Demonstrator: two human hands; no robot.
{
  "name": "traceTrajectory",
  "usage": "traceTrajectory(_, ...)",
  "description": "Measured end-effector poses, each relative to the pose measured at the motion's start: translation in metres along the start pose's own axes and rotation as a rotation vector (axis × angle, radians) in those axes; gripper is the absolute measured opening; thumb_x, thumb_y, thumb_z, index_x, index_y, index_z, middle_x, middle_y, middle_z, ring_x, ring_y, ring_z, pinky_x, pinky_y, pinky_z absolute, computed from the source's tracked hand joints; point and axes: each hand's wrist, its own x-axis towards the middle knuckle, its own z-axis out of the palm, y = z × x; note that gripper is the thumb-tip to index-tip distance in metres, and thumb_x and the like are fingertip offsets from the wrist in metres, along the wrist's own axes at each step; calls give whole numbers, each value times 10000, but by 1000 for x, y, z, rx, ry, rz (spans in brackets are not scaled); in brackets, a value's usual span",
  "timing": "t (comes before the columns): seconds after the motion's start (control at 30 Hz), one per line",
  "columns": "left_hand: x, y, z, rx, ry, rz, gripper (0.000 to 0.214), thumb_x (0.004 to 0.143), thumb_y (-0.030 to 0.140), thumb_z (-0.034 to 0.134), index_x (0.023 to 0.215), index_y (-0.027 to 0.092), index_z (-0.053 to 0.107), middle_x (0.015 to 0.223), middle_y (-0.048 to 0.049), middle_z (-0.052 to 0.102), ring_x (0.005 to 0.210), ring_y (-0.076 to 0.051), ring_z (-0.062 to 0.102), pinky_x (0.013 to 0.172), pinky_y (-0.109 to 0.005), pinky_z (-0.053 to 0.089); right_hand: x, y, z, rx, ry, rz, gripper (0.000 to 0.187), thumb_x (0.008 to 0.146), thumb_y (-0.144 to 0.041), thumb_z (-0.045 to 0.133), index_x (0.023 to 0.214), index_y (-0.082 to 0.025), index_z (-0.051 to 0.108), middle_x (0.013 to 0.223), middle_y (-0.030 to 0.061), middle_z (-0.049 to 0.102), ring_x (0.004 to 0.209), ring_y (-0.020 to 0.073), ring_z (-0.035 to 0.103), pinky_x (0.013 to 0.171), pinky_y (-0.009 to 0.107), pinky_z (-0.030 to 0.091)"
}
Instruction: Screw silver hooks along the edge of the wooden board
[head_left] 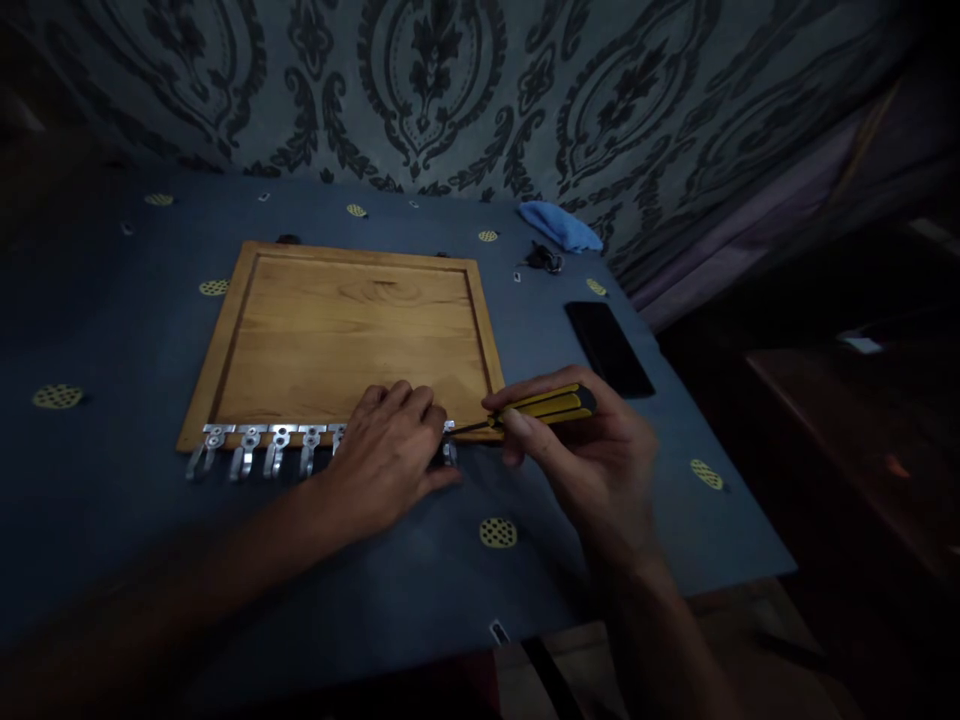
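Observation:
A wooden board (352, 330) with a raised rim lies on a blue cloth-covered table (112, 480). Along its near edge runs a metal rack of hooks (262, 447). My left hand (390, 450) rests over the rack's right end, fingers curled down onto it. My right hand (592, 450) grips a yellow-and-black screwdriver (544, 405), whose thin shaft points left to the rack's right end beside my left fingers.
A black phone (607, 348) lies right of the board. A blue cloth (559, 225) and a small dark bunch, perhaps keys (544, 258), sit at the back right. A patterned wall stands behind. The table's right edge drops to a dark floor.

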Motion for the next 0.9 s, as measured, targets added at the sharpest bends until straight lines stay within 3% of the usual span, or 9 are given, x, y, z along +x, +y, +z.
traceTrajectory(0.17, 0, 0, -1, 15, -5, -1, 463, 858, 536, 702, 1081, 135, 636, 1074, -96, 634, 1079, -298, 572, 927, -437, 446, 0, -3, -5, 46, -108, -11, 269, 939, -274, 650, 1208, -281, 667, 993, 8, 728, 612, 89, 646, 643, 270, 589)
traceTrajectory(0.33, 1, 0, -1, 9, -13, -11, 474, 853, 542, 704, 1078, 130, 638, 1072, -95, 636, 1079, -303, 574, 924, -440, 445, -1, -3, -2, 29, 10, -35, 95, 852, -212, 752, 941, -234, 731, 996, 16, 739, 556, 75, 594, 495, 210, 541)
traceTrajectory(0.43, 1, 0, -1, 5, -24, -18, 492, 852, 559, 694, 1089, 131, 641, 1076, -96, 636, 1079, -303, 576, 932, -444, 444, 0, -5, -1, 53, 3, -2, 108, 818, -217, 792, 875, -227, 701, 910, 7, 756, 575, 92, 619, 469, 190, 532)
traceTrajectory(0.63, 0, -1, -1, 12, -11, -7, 468, 861, 549, 687, 1079, 138, 639, 1093, -99, 629, 1093, -302, 568, 938, -440, 440, 1, -9, -9, 70, -114, 3, 300, 921, -282, 687, 1220, -293, 680, 984, 17, 746, 611, 102, 646, 604, 261, 591)
traceTrajectory(0.77, 0, 0, -1, 10, -17, -7, 494, 854, 562, 689, 1087, 129, 637, 1078, -102, 630, 1079, -306, 567, 925, -437, 440, 0, -9, -7, 48, -46, -23, 148, 883, -223, 726, 1019, -275, 753, 1013, 11, 742, 580, 84, 618, 515, 225, 550)
traceTrajectory(0.9, 0, 0, -1, 7, -4, -11, 494, 852, 560, 693, 1088, 130, 634, 1078, -99, 628, 1076, -302, 564, 931, -433, 433, -1, -11, -3, 31, 13, -13, 92, 812, -230, 801, 873, -229, 732, 899, 16, 758, 634, 112, 645, 439, 176, 515)
